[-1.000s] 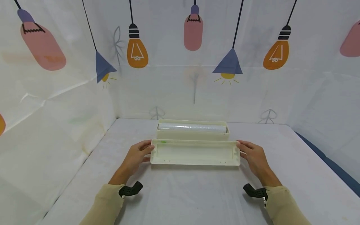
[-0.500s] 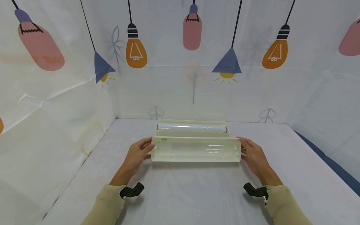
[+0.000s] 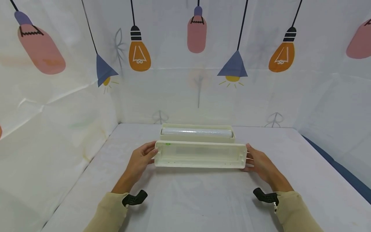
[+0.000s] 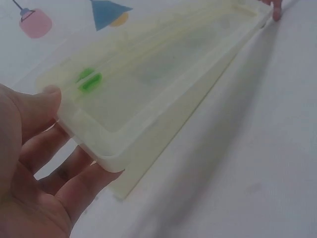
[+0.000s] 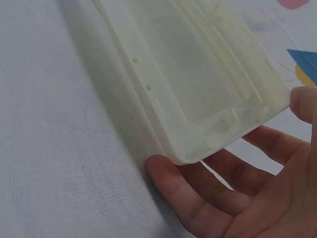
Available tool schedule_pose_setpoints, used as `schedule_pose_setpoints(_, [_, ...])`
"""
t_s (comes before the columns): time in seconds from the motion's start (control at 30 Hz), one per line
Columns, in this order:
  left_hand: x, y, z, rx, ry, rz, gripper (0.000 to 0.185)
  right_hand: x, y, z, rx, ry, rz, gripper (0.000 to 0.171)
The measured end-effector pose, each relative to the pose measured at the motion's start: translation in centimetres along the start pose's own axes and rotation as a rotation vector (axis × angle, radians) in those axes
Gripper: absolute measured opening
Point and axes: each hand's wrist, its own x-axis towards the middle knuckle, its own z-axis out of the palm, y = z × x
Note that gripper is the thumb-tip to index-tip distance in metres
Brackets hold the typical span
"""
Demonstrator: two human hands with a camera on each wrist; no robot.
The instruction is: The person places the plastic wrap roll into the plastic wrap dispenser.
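A long cream plastic lid (image 3: 200, 155) with its hollow inner side facing me is held up between both hands. My left hand (image 3: 140, 159) grips its left end, thumb at the upper corner and fingers behind, near a small green mark (image 4: 90, 81) in the left wrist view. At the other end my right hand (image 3: 262, 164) holds the lid, with the thumb on one corner and a finger (image 5: 168, 178) under the lower corner in the right wrist view. Just behind the lid stands an open cream box (image 3: 197, 139) with a shiny roll of plastic film (image 3: 197, 132) lying in it.
A white cloth (image 3: 200, 199) covers the table. White curtains (image 3: 174, 93) printed with lamps and bulbs rise behind and on both sides. A black wrist camera (image 3: 134, 198) sits on each sleeve.
The lid has risen slightly and its tilt has changed a little. My right hand has shifted its fingers, with one now under the lower right corner. The box and roll stay put.
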Motion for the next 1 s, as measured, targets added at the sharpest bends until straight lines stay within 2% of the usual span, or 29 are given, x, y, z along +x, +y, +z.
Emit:
schedule_pose_setpoints(0.23, [-0.1, 0.3, -0.6, -0.009, -0.037, 0.006, 0.052, -0.3, -0.3, -0.2, 0.017, -0.021, -0.026, 0.079])
schedule_pose_setpoints(0.47, [0.2, 0.2, -0.6, -0.041, -0.067, -0.005, 0.057, -0.5, -0.9, 0.1, -0.001, 0.043, -0.067, 0.081])
schedule_pose_setpoints(0.6, [0.5, 0.3, -0.5, -0.028, -0.063, 0.013, 0.058, -0.8, -1.7, 0.4, -0.030, 0.091, -0.108, 0.084])
schedule_pose_setpoints(0.77, [0.9, 0.7, -0.7, 0.031, -0.052, 0.045, 0.057, -1.0, -2.5, 0.6, -0.057, 0.109, -0.152, 0.087])
schedule_pose_setpoints(0.9, [1.1, 1.5, -1.1, 0.112, -0.068, 0.054, 0.055, -0.7, -2.6, 0.6, -0.026, 0.124, -0.181, 0.085])
schedule_pose_setpoints(1.0, [1.1, 2.3, -1.4, 0.132, -0.089, 0.057, 0.055, -0.5, -2.6, 0.7, 0.002, 0.130, -0.222, 0.081])
